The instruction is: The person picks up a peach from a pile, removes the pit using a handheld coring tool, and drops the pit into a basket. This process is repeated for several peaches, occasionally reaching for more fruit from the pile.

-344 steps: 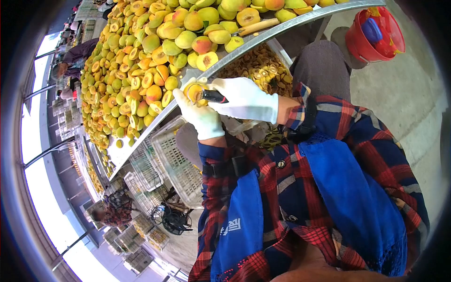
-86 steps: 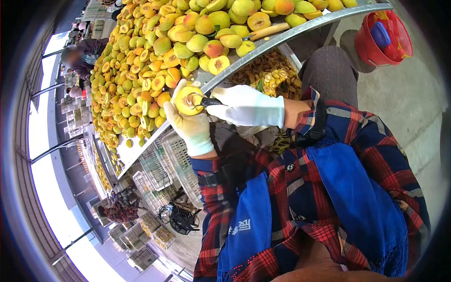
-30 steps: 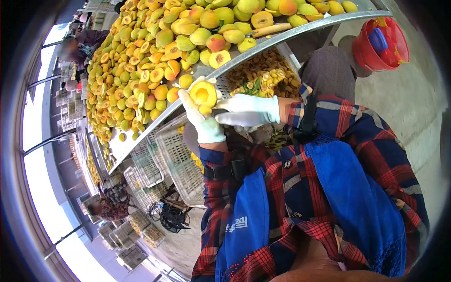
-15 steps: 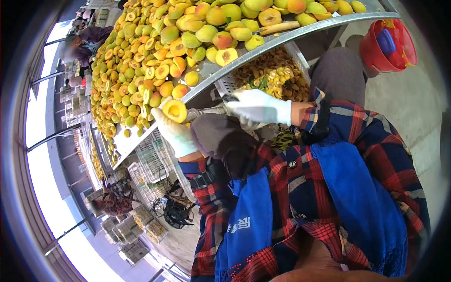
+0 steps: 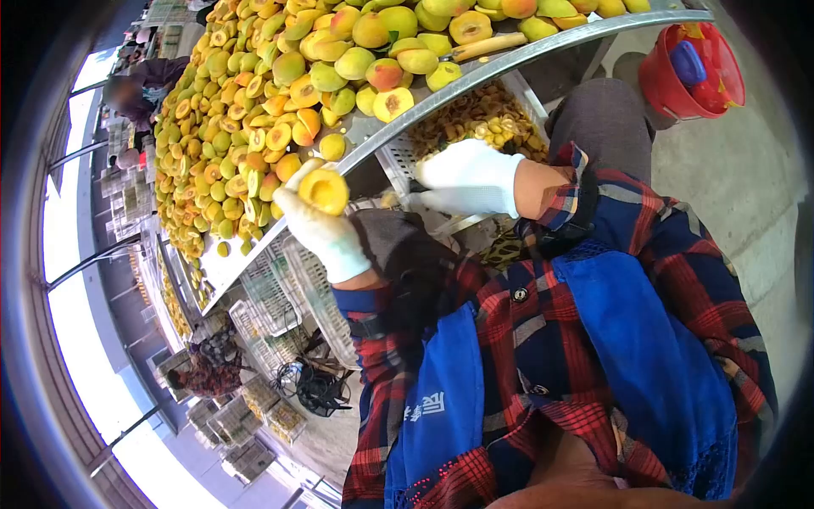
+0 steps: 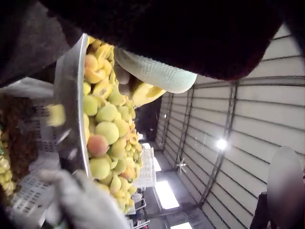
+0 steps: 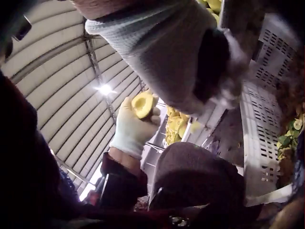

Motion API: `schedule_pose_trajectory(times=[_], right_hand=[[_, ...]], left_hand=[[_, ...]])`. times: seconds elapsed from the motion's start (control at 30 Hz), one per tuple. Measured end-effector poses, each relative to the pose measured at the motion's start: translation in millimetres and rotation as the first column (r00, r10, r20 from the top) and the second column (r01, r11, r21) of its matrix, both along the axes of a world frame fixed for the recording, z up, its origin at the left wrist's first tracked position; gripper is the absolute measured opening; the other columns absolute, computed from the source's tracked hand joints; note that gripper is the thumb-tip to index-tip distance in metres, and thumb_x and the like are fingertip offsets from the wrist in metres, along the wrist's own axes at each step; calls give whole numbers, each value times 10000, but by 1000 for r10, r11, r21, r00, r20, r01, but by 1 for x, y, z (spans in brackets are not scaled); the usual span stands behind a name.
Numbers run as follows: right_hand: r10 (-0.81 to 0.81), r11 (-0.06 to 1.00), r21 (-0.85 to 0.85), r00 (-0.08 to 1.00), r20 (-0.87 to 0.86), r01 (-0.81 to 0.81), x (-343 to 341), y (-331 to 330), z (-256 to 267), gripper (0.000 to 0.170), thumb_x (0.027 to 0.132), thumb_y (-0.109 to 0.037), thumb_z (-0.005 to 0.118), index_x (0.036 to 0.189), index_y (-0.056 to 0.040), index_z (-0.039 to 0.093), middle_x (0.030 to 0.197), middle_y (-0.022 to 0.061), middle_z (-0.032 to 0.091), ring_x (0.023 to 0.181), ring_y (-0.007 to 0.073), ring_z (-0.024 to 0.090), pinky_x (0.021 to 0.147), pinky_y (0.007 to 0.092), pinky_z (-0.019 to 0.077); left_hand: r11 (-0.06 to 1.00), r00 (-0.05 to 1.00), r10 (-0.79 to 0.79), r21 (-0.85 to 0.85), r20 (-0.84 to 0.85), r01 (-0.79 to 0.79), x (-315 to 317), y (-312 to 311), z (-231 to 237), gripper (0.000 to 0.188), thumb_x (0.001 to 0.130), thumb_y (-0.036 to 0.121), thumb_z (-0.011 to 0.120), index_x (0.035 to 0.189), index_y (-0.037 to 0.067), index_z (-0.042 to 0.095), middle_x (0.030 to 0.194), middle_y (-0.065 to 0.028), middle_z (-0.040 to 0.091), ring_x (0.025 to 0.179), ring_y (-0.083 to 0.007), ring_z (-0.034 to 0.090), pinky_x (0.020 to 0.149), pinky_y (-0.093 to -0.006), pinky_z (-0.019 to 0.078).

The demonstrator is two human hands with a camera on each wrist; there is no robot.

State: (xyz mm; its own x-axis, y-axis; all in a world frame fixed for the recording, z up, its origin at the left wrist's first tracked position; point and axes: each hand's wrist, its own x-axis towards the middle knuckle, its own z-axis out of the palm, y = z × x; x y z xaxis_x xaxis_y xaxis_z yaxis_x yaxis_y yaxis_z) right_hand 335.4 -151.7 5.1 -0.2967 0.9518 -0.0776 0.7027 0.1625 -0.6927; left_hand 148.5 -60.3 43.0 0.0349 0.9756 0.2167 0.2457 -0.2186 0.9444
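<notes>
My gloved left hand point(image 5: 318, 222) holds a halved yellow peach point(image 5: 325, 192), its cut face up and a hollow in the middle. The right wrist view shows the same peach half point(image 7: 142, 105) between thumb and fingers. My gloved right hand point(image 5: 471, 176) is apart from it, to the right, over the edge of a white crate point(image 5: 398, 165). It grips a black-handled pitting tool, mostly hidden by the fingers; its looped blade is not seen now. A small blurred yellow piece point(image 6: 56, 115) hangs in the air near the crate in the left wrist view.
A metal-rimmed table point(image 5: 373, 140) bears a heap of whole and halved peaches point(image 5: 246, 110). A wooden-handled knife point(image 5: 487, 46) lies near its rim. The crate below holds pits and scraps point(image 5: 475, 119). A red bucket point(image 5: 657, 76) stands right; more crates point(image 5: 309, 280) stand left.
Earlier the tool's loop worked in the peach half. Since then the hands have parted: the left has moved left with the hollowed half, the right toward the crate. A loose yellow piece is gone from the left hand.
</notes>
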Motion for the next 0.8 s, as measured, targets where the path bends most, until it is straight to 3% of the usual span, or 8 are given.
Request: schedule_pose_trajectory(times=[0.07,0.13,0.27,0.43,0.53,0.67,0.73,0.8], right_hand=[[-2,1000,-13,998,66,3,11,-11,-20,346,883,-353,563,880,-12,622,778,231,641,742,408,642,690,475,517],[-53,999,1,994,96,53,12,-12,-22,337,869,-339,560,877,-8,622,783,216,651,743,400,646,698,465,519],[-85,996,40,996,19,84,7,-7,-14,325,865,-330,562,889,-11,621,783,213,652,746,398,649,697,466,522],[-85,996,18,996,-41,86,2,-3,-22,330,860,-329,555,921,-10,616,791,211,653,752,396,651,699,466,525],[-121,993,6,989,-85,122,3,2,-19,322,877,-333,547,947,-27,616,801,203,653,752,395,648,689,469,521],[-200,957,167,955,-217,239,0,6,-21,315,897,-343,551,989,-46,601,765,180,631,747,387,638,667,462,515],[-196,898,321,926,-323,302,-4,10,-21,302,894,-322,590,1025,-49,581,746,169,618,711,382,632,621,447,514],[-178,872,369,911,-372,321,-10,12,-15,301,888,-313,608,1030,-49,579,747,167,618,706,379,632,610,441,514]], left_hand=[[986,897,139,144,-419,-85,-46,17,13,450,1007,373,364,1000,0,616,920,-133,655,839,-225,630,773,-312,512],[967,527,253,229,-811,-111,-121,58,4,363,930,358,531,993,19,648,948,-155,682,825,-285,651,790,-386,507],[994,503,106,78,-858,-76,-93,85,6,438,889,417,588,1115,50,665,1045,-184,681,939,-337,650,855,-385,489],[980,122,-196,-199,-973,-9,-84,160,-64,705,765,575,643,1277,96,571,1121,-207,662,1100,-338,615,920,-401,473],[978,293,-195,-210,-936,-20,-84,170,-81,676,734,495,706,1240,61,592,1103,-215,666,1031,-320,644,908,-378,481],[966,969,-130,-247,-210,76,-96,161,-83,444,827,338,672,1137,25,612,1045,-135,676,902,-267,659,794,-345,524],[904,848,39,-380,529,196,-53,109,-34,434,883,354,594,1177,35,575,1103,-160,647,876,-295,654,737,-373,542],[792,667,-79,-360,741,493,-43,78,-16,482,880,399,577,1213,50,564,1157,-179,627,902,-315,630,711,-394,523]])
